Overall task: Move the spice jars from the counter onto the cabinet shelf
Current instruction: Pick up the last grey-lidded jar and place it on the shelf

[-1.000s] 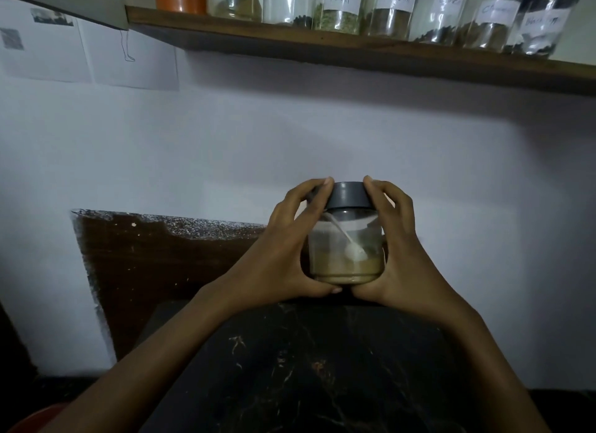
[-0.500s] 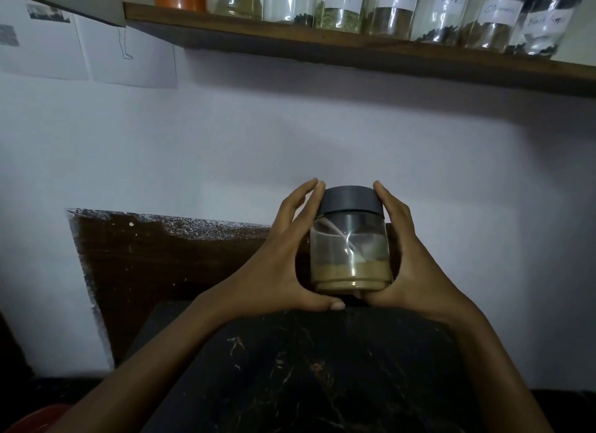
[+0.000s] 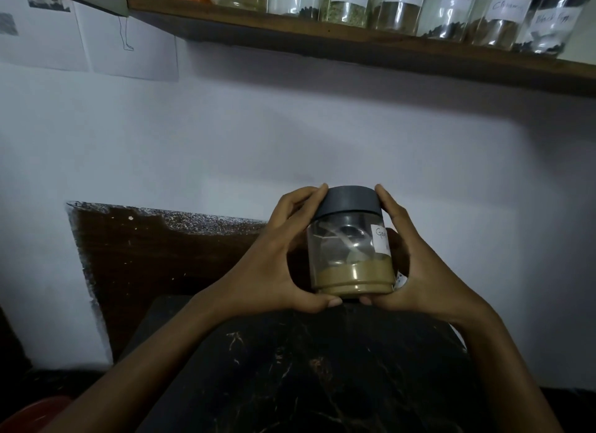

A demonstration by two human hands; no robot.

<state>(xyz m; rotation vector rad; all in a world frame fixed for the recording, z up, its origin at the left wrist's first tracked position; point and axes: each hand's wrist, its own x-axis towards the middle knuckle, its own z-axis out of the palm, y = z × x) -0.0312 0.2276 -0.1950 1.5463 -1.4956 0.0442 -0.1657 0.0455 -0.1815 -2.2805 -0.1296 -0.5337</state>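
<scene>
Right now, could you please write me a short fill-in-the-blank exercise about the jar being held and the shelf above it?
1. The left hand and right hand grip the spice jar, which is closed with a dark grey ____.
2. The tan powder fills only the ____ part of that jar.
3. On the wooden shelf, the jar just right of the Fennel jar is labelled ____.

Missing words: lid; bottom; Cinnamon.
</scene>
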